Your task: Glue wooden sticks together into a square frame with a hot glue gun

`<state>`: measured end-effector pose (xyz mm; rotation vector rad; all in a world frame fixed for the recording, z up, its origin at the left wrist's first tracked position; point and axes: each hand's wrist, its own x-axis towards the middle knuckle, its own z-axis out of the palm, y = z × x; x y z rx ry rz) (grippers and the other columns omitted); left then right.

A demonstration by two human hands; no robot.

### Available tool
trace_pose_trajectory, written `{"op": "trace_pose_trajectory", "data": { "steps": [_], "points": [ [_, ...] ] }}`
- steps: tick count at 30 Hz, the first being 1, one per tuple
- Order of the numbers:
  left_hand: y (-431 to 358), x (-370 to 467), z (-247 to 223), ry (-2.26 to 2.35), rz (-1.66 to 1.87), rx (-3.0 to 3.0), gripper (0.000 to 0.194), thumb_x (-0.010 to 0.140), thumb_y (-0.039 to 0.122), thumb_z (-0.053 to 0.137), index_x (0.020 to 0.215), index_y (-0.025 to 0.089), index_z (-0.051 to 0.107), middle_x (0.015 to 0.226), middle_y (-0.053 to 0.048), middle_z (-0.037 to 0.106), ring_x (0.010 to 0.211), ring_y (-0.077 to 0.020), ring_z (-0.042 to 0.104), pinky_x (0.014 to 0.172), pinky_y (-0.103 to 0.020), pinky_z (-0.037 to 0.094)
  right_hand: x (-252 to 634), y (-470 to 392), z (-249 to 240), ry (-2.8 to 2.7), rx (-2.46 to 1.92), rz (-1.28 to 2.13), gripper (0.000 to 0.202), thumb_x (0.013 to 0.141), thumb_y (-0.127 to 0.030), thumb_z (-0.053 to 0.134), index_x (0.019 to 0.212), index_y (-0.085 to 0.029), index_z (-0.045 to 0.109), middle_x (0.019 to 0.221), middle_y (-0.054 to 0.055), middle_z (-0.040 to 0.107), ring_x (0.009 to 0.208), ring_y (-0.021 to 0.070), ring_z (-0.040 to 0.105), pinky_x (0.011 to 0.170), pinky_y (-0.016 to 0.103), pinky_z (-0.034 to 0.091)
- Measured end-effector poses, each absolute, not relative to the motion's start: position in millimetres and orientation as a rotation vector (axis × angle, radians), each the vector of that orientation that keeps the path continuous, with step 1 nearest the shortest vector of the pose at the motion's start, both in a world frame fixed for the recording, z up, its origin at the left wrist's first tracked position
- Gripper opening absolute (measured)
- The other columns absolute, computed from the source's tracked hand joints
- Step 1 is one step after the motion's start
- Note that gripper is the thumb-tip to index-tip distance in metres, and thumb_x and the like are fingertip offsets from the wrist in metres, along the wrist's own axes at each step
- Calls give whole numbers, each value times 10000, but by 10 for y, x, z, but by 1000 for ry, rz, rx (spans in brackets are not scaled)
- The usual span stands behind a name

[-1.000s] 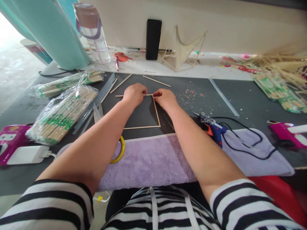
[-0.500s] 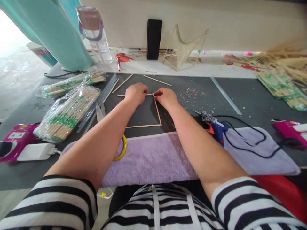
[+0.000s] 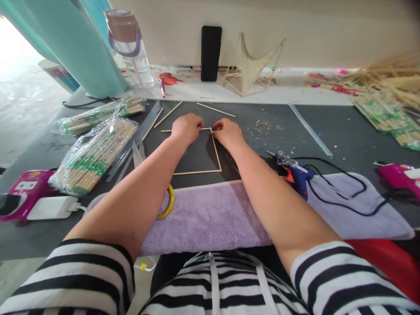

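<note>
My left hand (image 3: 186,128) is closed on a thin wooden stick (image 3: 166,131), which lies across the far side of a three-sided frame on the dark tabletop. The frame's right-hand stick (image 3: 216,151) meets it at the far corner and a near stick (image 3: 197,172) at the other end. Just right of the far corner is my right hand (image 3: 227,132), its thumb and forefinger slightly apart with nothing visible between them. Part of the near stick is hidden by my left forearm. Yellow-handled scissors (image 3: 171,202) lie partly under that arm.
A blue glue gun (image 3: 298,176) with a black cord rests right of my arm, by a purple towel (image 3: 210,218). Bagged sticks (image 3: 95,157) and clear glue sticks (image 3: 146,124) lie left. Behind stand a bottle (image 3: 131,52), a phone (image 3: 211,53) and a stick model (image 3: 251,70).
My right thumb and forefinger have parted and drawn slightly right of the far corner, which shows more now. My left hand stays on the far stick.
</note>
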<state>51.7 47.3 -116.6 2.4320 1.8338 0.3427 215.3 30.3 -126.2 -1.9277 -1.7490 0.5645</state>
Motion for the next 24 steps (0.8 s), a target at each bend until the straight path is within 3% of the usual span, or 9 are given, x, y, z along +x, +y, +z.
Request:
{"op": "trace_pose_trajectory", "data": {
  "steps": [16, 24],
  "points": [
    [464, 534, -1137, 1847, 321, 2400, 220, 889, 279, 570, 990, 300, 765, 1129, -29, 710, 1044, -233, 625, 805, -314, 445, 2154, 287, -1256, -1820, -1911, 520, 113, 814, -261, 694, 912, -218, 731, 1031, 77, 743, 999, 248, 666, 875, 364, 500],
    [482, 529, -1151, 1852, 329, 2388, 207, 889, 285, 580, 990, 306, 759, 1130, -21, 709, 1045, -239, 622, 787, -310, 438, 2162, 299, -1272, -1848, -1873, 505, 163, 824, -240, 691, 975, -214, 746, 1074, 70, 744, 1029, 237, 663, 910, 357, 496]
  ]
}}
